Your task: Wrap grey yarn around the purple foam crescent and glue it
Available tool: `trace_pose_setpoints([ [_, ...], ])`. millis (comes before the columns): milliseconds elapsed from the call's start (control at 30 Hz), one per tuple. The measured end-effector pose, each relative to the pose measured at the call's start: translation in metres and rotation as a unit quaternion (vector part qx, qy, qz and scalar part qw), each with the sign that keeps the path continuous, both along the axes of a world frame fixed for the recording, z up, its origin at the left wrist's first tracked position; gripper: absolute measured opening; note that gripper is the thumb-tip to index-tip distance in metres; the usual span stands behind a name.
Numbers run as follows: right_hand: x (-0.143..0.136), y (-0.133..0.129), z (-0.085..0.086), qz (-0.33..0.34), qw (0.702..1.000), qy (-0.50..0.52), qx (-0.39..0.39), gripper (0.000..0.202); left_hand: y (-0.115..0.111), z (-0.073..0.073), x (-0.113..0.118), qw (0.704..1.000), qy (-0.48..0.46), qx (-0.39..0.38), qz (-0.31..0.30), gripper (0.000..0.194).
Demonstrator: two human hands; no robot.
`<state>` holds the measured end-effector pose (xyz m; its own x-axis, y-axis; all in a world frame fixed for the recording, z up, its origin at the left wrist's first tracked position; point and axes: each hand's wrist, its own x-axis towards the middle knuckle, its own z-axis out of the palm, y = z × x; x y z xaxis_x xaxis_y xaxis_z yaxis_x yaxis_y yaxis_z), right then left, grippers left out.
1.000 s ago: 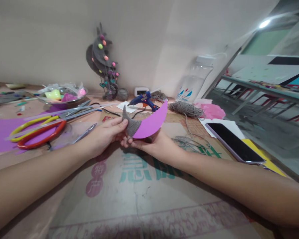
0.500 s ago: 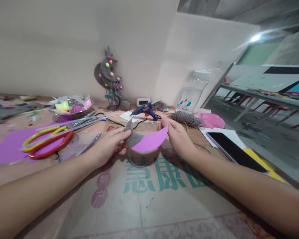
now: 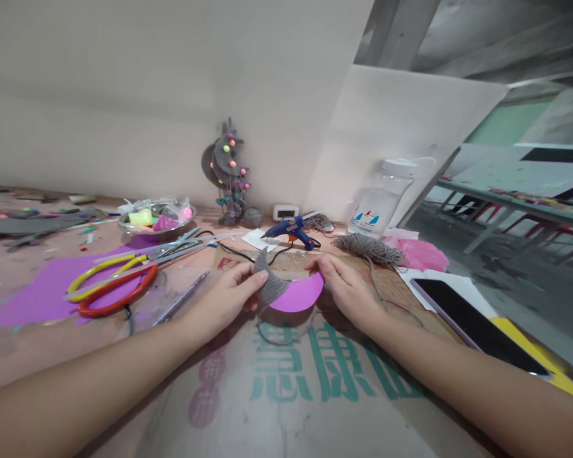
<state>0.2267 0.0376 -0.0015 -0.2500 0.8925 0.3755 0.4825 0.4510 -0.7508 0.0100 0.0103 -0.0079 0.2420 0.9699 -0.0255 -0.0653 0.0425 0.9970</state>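
Observation:
A purple card crescent (image 3: pixel 298 296) is held up over the cardboard, its left end wrapped in grey yarn (image 3: pixel 273 286). My left hand (image 3: pixel 239 286) pinches the wrapped end between thumb and fingers. At the opposite tip, my right hand (image 3: pixel 341 280) is closed, its fingertips against the crescent and partly hidden behind it. A loose loop of grey yarn hangs below the crescent. Just beyond the hands stands a blue glue gun (image 3: pixel 291 230), its nozzle pointing left.
Scissors (image 3: pixel 119 299), a pen (image 3: pixel 181 298) and purple sheet (image 3: pixel 33 289) lie left, with a metal bowl (image 3: pixel 157 234) behind. A yarn skein (image 3: pixel 370 249), bottle (image 3: pixel 377 200) and phone (image 3: pixel 477 324) are right. A decorated crescent hanging (image 3: pixel 229 165) stands against the wall.
The view has shifted, so everything appears lower and mostly further right. Both hands keep the crescent between them, the right hand's fingers now slightly higher at its tip.

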Motion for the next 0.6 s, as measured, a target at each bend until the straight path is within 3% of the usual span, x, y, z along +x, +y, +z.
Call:
trace_pose_setpoints([
  [600, 0.004, 0.008, -0.007, -0.011, 1.0, -0.001, -0.012, 0.036, -0.002, 0.011, 0.0, 0.999, 0.041, 0.016, -0.013, 0.023],
])
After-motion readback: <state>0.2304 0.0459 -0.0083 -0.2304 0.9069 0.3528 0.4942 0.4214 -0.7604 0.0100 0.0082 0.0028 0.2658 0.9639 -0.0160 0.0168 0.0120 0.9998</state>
